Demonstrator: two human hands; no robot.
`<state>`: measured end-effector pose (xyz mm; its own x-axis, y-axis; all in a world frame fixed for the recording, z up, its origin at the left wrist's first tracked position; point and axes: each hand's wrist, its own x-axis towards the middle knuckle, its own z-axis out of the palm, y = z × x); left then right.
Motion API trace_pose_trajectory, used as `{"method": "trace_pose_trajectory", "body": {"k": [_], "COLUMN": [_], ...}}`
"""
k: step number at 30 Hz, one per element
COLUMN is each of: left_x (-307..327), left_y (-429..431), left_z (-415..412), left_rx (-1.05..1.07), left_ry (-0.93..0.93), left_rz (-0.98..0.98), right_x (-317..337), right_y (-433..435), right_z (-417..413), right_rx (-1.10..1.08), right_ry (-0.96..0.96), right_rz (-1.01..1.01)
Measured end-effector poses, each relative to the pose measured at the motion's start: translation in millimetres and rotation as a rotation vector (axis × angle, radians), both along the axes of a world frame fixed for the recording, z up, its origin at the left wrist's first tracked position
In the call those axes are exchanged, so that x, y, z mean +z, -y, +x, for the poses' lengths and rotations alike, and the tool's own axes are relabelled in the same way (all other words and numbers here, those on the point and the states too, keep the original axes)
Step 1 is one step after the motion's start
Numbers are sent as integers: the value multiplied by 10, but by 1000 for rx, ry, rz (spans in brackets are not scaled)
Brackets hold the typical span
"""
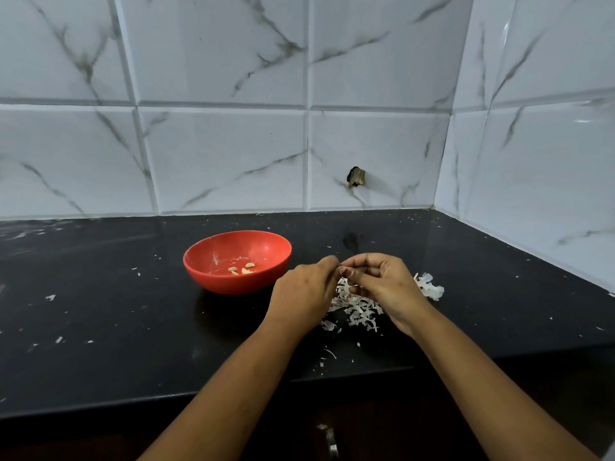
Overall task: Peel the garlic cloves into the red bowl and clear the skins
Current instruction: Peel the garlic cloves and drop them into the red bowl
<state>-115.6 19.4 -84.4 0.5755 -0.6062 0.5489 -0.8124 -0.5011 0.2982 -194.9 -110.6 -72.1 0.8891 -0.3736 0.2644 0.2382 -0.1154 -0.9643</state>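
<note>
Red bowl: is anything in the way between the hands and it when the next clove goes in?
Nothing visible. The red bowl sits open just left of the left hand and right hand, which seem to pinch a clove between them. Only bare counter lies between. The skins lie under the hands, away from the bowl.

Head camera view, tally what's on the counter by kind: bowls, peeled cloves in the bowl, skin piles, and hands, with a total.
red bowl: 1
peeled cloves in it: 3
main skin pile: 1
hands: 2, left hand and right hand
Total: 7
</note>
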Motion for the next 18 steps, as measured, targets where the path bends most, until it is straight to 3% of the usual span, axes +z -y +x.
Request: {"method": "trace_pose_trajectory", "body": {"k": [9, 15, 18], "left_x": [6, 13, 15], "left_y": [14, 22, 5], "left_z": [-26, -21, -6], "left_rx": [-4, -211, -201], "left_ry": [25, -292, -308], "left_rz": [-41, -314, -354], "right_x": [-45, -16, -17], "right_y": [-7, 4, 25], "right_z": [19, 9, 10], "right_rx": [-60, -20, -75], "right_ry": [65, 129, 113], "right_rz": [-197, -97, -97]}}
